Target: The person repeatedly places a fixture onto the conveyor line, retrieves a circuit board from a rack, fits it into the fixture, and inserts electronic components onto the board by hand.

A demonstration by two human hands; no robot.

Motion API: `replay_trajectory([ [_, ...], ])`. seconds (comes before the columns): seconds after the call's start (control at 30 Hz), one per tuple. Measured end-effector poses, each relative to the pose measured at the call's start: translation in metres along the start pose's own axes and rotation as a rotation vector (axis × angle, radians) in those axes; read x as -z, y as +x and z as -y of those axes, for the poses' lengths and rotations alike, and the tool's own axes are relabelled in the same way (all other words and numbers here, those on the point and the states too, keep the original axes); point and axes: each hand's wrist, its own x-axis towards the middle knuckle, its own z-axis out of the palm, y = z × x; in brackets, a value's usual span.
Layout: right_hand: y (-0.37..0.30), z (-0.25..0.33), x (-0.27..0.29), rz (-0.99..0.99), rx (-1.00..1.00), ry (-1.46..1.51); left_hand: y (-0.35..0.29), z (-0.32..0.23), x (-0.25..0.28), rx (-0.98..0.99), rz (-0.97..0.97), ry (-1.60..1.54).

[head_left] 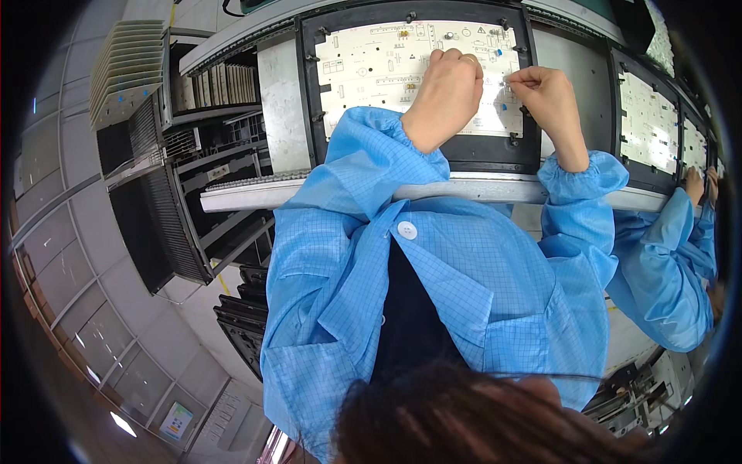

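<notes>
"White circuit board (pixel 348 58): position, handling?"

"Inside the black frame (pixel 495 157). Probably light, stiff; components (pixel 404 33) fragile. Best held by bare edges."

"Hands?"

"Left hand (pixel 448 89) curled over the board, fingertips hidden, grip uncertain. Right hand (pixel 545 89) pinched near the frame's right edge; contents too small to tell."

"Obstructions?"

"Edge clips (pixel 513 139); metal rail (pixel 495 187) along the frame's lower edge."

A cream-white circuit board (pixel 379 66), dark-printed on its upper face, lies flat within a black frame (pixel 495 159), yellow components (pixel 403 34) at mid-width and blue components (pixel 499 52) toward its right edge.
</notes>
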Motion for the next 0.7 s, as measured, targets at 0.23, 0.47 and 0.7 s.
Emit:
replay_trajectory([
  [0.23,0.001,0.016,-0.008,-0.048,0.093,-0.247,0.008,0.001,0.019,0.189,-0.080,-0.270],
  [0.47,-0.011,0.030,-0.013,-0.152,0.452,-0.346,0.004,-0.001,0.047,0.318,-0.109,-0.243],
  [0.7,-0.014,0.016,-0.034,-0.181,0.518,-0.262,0.004,-0.006,0.023,0.189,-0.046,-0.144],
])
